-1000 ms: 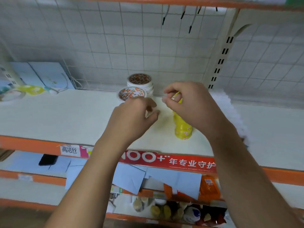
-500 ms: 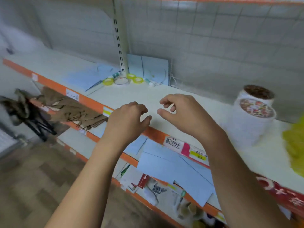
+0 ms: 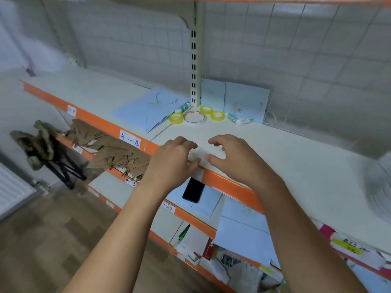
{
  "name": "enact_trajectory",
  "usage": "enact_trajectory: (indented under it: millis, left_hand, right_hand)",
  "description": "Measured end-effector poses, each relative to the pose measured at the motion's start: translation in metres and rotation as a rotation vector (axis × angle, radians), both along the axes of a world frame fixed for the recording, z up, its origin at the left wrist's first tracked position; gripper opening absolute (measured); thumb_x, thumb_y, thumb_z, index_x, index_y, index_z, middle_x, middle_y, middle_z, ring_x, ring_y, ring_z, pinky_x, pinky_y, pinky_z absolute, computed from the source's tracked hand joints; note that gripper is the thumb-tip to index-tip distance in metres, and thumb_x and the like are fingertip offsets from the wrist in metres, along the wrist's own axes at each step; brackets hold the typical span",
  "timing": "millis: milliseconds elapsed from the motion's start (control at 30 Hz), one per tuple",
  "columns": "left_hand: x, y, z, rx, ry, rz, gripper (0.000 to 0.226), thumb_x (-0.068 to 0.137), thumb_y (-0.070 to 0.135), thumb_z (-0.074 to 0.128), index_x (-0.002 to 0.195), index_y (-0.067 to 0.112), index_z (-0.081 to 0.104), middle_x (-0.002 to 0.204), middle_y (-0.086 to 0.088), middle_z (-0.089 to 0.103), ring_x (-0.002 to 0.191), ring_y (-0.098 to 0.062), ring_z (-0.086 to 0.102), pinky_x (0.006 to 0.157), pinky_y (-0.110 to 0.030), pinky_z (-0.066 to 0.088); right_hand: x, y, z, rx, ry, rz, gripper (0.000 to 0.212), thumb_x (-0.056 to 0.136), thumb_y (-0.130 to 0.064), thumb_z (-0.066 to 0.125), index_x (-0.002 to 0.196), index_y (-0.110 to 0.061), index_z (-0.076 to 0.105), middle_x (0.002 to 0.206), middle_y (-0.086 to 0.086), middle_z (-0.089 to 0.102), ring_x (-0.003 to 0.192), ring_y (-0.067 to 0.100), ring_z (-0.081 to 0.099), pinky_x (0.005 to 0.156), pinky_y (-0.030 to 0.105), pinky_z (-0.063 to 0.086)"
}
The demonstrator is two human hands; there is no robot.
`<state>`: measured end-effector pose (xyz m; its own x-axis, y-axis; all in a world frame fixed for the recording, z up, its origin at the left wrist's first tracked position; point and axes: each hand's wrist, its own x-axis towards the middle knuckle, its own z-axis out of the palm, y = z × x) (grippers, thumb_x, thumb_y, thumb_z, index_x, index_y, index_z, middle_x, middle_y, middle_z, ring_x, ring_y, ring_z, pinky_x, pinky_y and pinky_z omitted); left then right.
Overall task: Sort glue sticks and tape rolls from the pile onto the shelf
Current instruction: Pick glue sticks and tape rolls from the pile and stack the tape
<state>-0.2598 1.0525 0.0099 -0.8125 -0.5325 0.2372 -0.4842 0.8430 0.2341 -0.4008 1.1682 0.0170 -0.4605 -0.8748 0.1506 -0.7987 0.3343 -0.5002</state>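
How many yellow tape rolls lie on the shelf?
3. The first yellow roll lies left of the white tape roll; the second yellow roll and the third yellow roll lie right of it. Blur at right may hide more.

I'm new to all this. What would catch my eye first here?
First, two empty hands: the left hand and right hand, fingers loosely curled, over the orange front edge of the shelf. Behind them, at the foot of the upright, yellow tape rolls lie on either side of a white roll. A black phone lies on the level below.
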Motion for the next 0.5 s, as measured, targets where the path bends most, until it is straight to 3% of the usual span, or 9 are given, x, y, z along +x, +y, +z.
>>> enact_trajectory:
  millis: [167, 500]
  left_hand:
    - [-0.028, -0.035, -0.010, 0.045, -0.020, 0.002, 0.050, 0.093, 0.041, 0.054, 0.139, 0.023, 0.046, 0.138, 0.001, 0.048, 0.123, -0.023, 0.047, 0.097, -0.038, 0.042]
    - [-0.069, -0.096, -0.030, 0.121, 0.008, 0.082, 0.049, 0.090, 0.040, 0.057, 0.135, 0.022, 0.050, 0.135, 0.000, 0.048, 0.124, -0.024, 0.047, 0.091, -0.037, 0.044]
  right_hand:
    - [-0.033, -0.026, -0.002, 0.051, -0.007, -0.025, 0.051, 0.090, -0.044, 0.061, 0.136, -0.025, 0.050, 0.134, -0.003, 0.054, 0.121, 0.016, 0.052, 0.098, 0.038, 0.045]
    - [-0.066, -0.099, -0.015, 0.117, 0.079, 0.014, 0.042, 0.093, -0.035, 0.059, 0.132, -0.020, 0.055, 0.131, 0.002, 0.055, 0.121, 0.019, 0.051, 0.099, 0.038, 0.044]
